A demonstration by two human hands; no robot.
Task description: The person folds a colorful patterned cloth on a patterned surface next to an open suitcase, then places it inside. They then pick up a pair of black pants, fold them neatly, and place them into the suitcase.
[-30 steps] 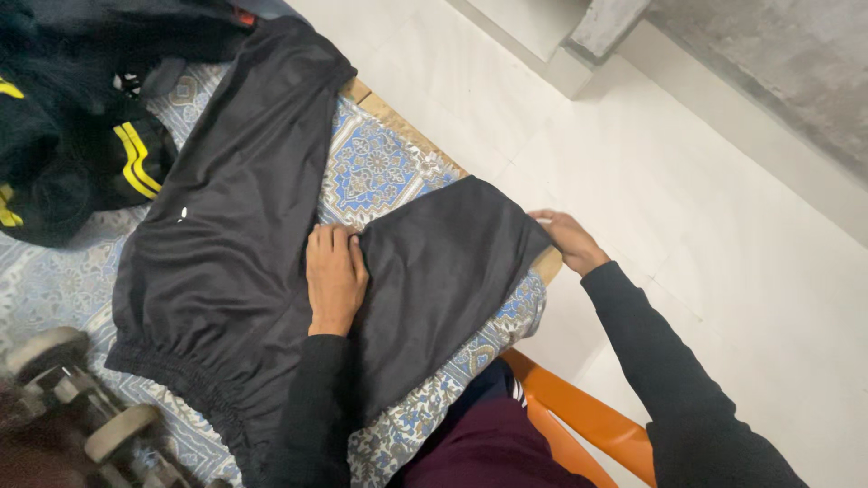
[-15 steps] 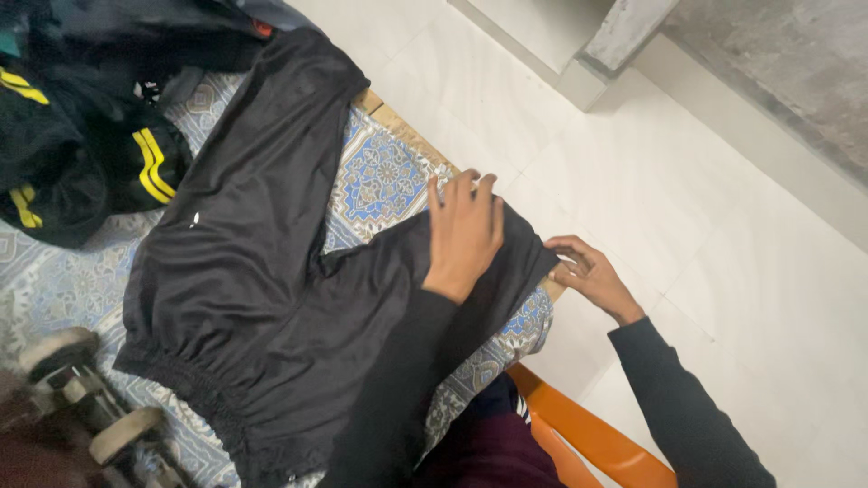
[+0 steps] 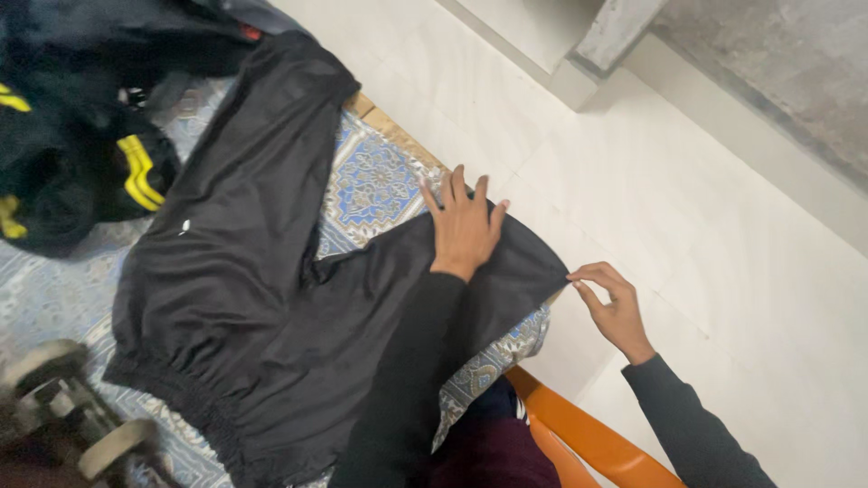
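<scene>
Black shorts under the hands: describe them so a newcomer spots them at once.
On the blue patterned bedsheet, the black shorts lie spread flat, left hand pressing one leg. Unlike the yellow-striped dark clothes heaped beside them, they are plain, with a gathered elastic waistband.

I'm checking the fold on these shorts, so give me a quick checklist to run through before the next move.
1. Left hand flat on the black fabric shorts, near the leg's end: ok.
2. Right hand pinching the leg's hem corner: ok.
3. Near leg smooth: not ok, creases by the crotch.
4. Shorts fully on the blue patterned cloth: not ok, hem corner overhangs the edge.
5. Far leg clear of the black clothes with yellow stripes: cannot tell.
</scene>
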